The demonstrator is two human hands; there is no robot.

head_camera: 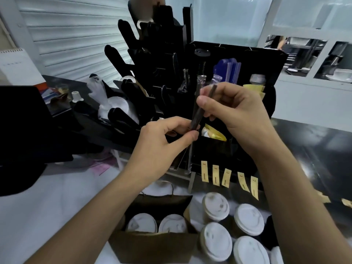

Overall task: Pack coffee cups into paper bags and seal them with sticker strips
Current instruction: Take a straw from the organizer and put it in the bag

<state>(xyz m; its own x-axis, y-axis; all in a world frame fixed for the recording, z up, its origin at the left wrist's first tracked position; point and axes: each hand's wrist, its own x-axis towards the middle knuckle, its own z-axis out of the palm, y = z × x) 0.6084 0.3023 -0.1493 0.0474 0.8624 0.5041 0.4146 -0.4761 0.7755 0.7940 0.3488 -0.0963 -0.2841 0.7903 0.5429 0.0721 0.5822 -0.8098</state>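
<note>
Two bare forearms, left hand (167, 134) and right hand (234, 109), no sleeves, rings or watch

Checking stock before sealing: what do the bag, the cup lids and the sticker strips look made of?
Bag: brown kraft paper, matte, creased folds. Cup lids: white, matte, moulded shapes; plastic or pulp fibre, cannot tell. Sticker strips: pale yellow paper, thin, flat, ends curling.

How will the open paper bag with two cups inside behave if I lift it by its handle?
The bag looks like thin brown paper, so its walls will probably flex. Two lidded cups stand inside, so it is likely bottom-heavy and may swing. The handle looks thin; supporting the base seems safer.
</note>
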